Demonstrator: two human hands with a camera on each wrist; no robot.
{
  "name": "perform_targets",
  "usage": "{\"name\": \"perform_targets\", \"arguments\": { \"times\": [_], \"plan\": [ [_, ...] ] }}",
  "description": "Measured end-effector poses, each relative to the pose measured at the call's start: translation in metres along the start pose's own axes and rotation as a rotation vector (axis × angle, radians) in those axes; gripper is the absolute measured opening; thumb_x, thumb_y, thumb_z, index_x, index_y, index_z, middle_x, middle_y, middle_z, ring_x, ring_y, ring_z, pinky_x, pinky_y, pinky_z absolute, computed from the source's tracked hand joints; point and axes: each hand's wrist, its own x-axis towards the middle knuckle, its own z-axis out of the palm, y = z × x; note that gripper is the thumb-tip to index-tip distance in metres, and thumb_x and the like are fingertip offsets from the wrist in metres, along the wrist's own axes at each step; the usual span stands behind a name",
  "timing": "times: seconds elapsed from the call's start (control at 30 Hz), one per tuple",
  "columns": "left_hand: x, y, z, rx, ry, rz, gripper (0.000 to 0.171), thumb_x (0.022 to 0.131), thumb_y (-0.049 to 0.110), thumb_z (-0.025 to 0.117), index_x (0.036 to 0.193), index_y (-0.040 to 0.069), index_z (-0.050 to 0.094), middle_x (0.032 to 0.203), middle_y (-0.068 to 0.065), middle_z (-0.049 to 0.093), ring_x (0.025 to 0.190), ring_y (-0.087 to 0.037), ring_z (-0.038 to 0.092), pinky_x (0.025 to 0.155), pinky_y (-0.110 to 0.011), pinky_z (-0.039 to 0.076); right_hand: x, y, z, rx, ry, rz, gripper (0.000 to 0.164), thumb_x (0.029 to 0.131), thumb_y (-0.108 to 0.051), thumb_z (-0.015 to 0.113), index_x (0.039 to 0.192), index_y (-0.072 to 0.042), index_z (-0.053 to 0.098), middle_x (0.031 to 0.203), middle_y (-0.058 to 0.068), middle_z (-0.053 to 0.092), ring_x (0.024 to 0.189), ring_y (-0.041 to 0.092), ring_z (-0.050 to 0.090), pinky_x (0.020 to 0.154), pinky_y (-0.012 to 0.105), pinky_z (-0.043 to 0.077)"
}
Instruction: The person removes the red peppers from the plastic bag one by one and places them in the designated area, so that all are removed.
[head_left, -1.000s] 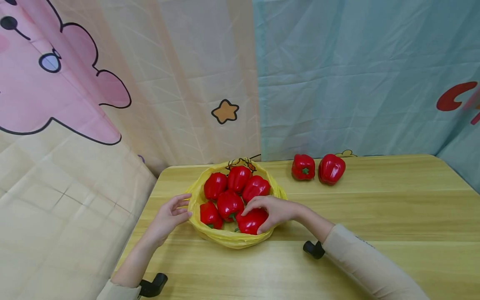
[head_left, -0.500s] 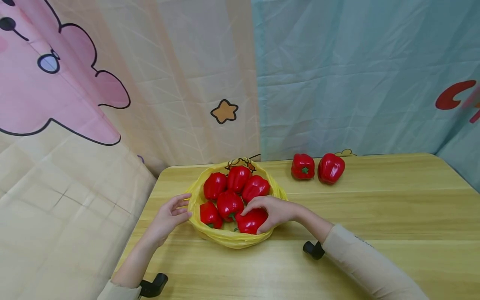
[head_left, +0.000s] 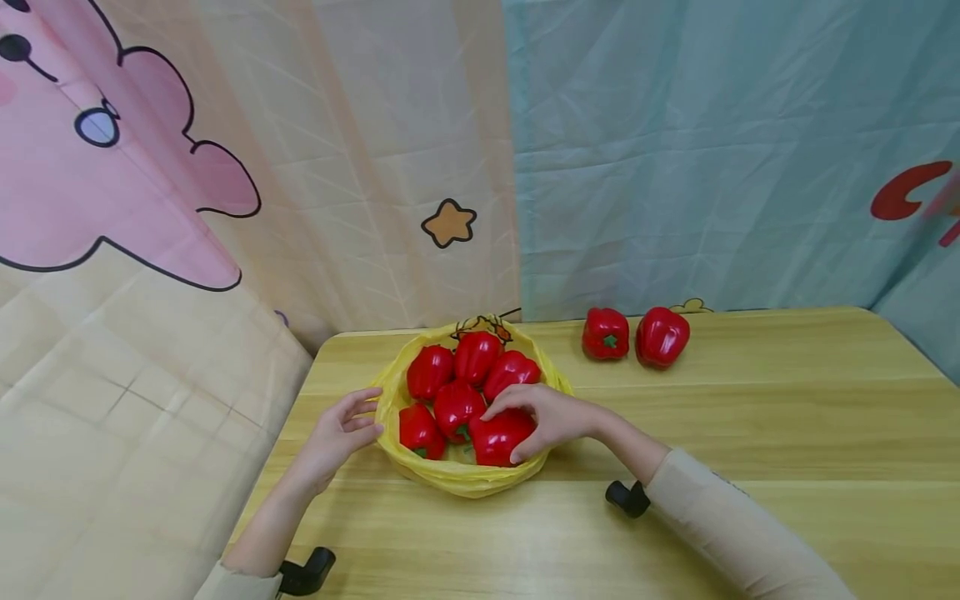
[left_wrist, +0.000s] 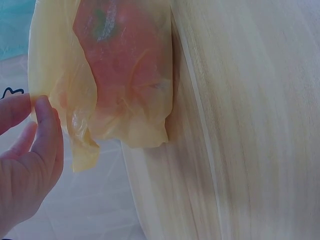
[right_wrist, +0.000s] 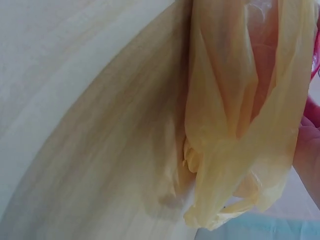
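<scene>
A yellow plastic bag (head_left: 468,483), its mouth spread wide, stands on the table with several red bell peppers (head_left: 457,408) inside. My left hand (head_left: 330,442) pinches the bag's left rim; the left wrist view shows the fingertips (left_wrist: 42,105) on the thin film. Reaching over the right rim, my right hand (head_left: 551,417) grips a glossy red bell pepper (head_left: 498,439) at the front right inside the bag. Its palm side is hidden in the head view. From the right wrist, the bag wall (right_wrist: 240,125) covers most of the pepper.
Two more red bell peppers, one with its green stem facing me (head_left: 606,333) and one on its side (head_left: 662,337), lie at the table's back edge, right of the bag. A patterned curtain (head_left: 637,167) hangs behind the wooden table (head_left: 750,400).
The bell pepper under my right hand has turned and risen slightly, and the right hand has shifted a little upward with it. The left hand has stayed put.
</scene>
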Motion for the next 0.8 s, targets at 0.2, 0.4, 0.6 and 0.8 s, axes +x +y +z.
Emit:
{"name": "perform_targets", "arguments": {
  "times": [0.2, 0.4, 0.6, 0.8],
  "plan": [
    [0.0, 0.0, 0.0, 0.005, 0.002, -0.001, 0.053, 0.089, 0.0, 0.059, 0.137, 0.0, 0.038, 0.127, -0.025, 0.045, 0.104, -0.029, 0.055, 0.081, -0.027, 0.051, -0.001, -0.001, -0.005, 0.015, 0.017, -0.029, 0.052, 0.074, -0.028, 0.078, 0.122, -0.022, 0.059, 0.122, -0.005, 0.053, 0.115, 0.016, 0.045, 0.092, 0.034, 0.045],
    [0.001, -0.001, 0.0, 0.009, 0.004, -0.007, 0.053, 0.089, 0.0, 0.059, 0.137, 0.0, 0.038, 0.128, -0.025, 0.045, 0.104, -0.029, 0.054, 0.081, -0.026, 0.051, -0.002, -0.003, -0.01, 0.027, 0.038, -0.041, 0.053, 0.074, -0.027, 0.078, 0.123, -0.024, 0.058, 0.124, -0.007, 0.053, 0.116, 0.014, 0.044, 0.091, 0.033, 0.046],
    [0.001, -0.001, 0.0, 0.014, 0.006, -0.008, 0.053, 0.089, 0.001, 0.059, 0.138, 0.0, 0.038, 0.128, -0.025, 0.045, 0.104, -0.028, 0.055, 0.081, -0.026, 0.051, -0.003, -0.005, -0.014, 0.061, 0.05, -0.035, 0.051, 0.075, -0.024, 0.078, 0.123, -0.022, 0.058, 0.124, -0.008, 0.053, 0.116, 0.014, 0.045, 0.094, 0.033, 0.044],
    [0.001, 0.0, 0.0, 0.008, 0.006, -0.005, 0.053, 0.089, 0.001, 0.059, 0.137, 0.0, 0.038, 0.128, -0.026, 0.045, 0.104, -0.029, 0.055, 0.08, -0.025, 0.051, -0.006, -0.007, -0.019, 0.076, 0.076, -0.038, 0.052, 0.075, -0.024, 0.078, 0.123, -0.022, 0.058, 0.124, -0.007, 0.052, 0.116, 0.014, 0.045, 0.092, 0.032, 0.046]
  ]
}}
